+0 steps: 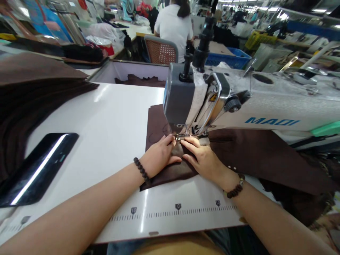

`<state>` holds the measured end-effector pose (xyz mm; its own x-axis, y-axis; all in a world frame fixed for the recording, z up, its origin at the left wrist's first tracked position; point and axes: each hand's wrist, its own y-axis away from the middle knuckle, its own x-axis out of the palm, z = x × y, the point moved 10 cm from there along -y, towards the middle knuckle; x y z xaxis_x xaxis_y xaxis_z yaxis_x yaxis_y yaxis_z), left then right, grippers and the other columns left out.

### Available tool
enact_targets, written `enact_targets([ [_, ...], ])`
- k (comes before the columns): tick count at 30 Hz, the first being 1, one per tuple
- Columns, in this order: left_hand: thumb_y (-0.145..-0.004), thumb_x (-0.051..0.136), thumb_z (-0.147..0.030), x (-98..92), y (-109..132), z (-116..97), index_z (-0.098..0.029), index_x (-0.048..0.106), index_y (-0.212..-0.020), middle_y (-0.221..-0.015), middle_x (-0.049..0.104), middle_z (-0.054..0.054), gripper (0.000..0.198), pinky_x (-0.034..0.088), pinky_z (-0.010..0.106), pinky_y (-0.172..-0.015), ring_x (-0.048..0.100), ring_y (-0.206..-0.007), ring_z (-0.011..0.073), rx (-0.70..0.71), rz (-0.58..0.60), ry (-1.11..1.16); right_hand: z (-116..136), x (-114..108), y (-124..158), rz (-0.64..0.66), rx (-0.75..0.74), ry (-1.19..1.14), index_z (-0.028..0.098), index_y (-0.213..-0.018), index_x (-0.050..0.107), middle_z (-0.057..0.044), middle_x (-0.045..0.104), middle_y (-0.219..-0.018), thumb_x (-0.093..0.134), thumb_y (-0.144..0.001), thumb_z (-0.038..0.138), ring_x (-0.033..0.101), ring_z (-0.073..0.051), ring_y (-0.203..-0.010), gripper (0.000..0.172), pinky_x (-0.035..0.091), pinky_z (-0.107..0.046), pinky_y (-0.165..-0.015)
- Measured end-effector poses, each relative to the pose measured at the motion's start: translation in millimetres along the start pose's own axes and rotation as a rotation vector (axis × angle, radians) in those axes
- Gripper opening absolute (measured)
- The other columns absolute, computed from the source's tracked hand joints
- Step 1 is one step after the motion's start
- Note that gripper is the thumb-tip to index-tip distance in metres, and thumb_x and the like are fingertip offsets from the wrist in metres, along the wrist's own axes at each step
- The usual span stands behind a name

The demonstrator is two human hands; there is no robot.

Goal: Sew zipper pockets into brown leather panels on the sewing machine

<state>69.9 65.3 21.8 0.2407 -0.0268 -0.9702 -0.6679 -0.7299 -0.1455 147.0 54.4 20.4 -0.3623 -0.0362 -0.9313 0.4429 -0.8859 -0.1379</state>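
Observation:
A dark brown piece of fabric (156, 124) lies under the presser foot (178, 138) of a white and grey sewing machine (265, 102). My left hand (159, 156) rests flat on the fabric just left of the foot, fingers stretched toward it. On the right, my right hand (204, 156) presses on the same fabric with its fingers spread, the fingertips close to the foot. Both thumbs point inward across the cloth. To the right, more brown fabric (255, 148) extends beneath the machine arm. The needle tip cannot be made out clearly.
A stack of brown fabric pieces (32, 92) stands at the left. Nearer me lies a black phone (39, 166). Behind the table, a person in a white shirt (174, 28) sits on a chair (162, 49). A blue crate (228, 58) is beyond the machine.

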Motion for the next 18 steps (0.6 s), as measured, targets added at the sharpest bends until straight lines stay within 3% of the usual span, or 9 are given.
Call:
enact_targets([
  [18, -0.074, 0.066, -0.040, 0.3, -1.3, 1.8, -0.007, 0.050, -0.106, -0.110, 0.052, 0.014, 0.049, 0.051, 0.033, -0.083, 0.059, -0.093, 0.0233, -0.007, 0.001, -0.002, -0.9, -1.4, -1.8, 0.007, 0.008, 0.016, 0.021, -0.124, 0.048, -0.008, 0.053, -0.121, 0.045, -0.087, 0.033, 0.045, -0.022, -0.116, 0.039, 0.031, -0.049, -0.102],
])
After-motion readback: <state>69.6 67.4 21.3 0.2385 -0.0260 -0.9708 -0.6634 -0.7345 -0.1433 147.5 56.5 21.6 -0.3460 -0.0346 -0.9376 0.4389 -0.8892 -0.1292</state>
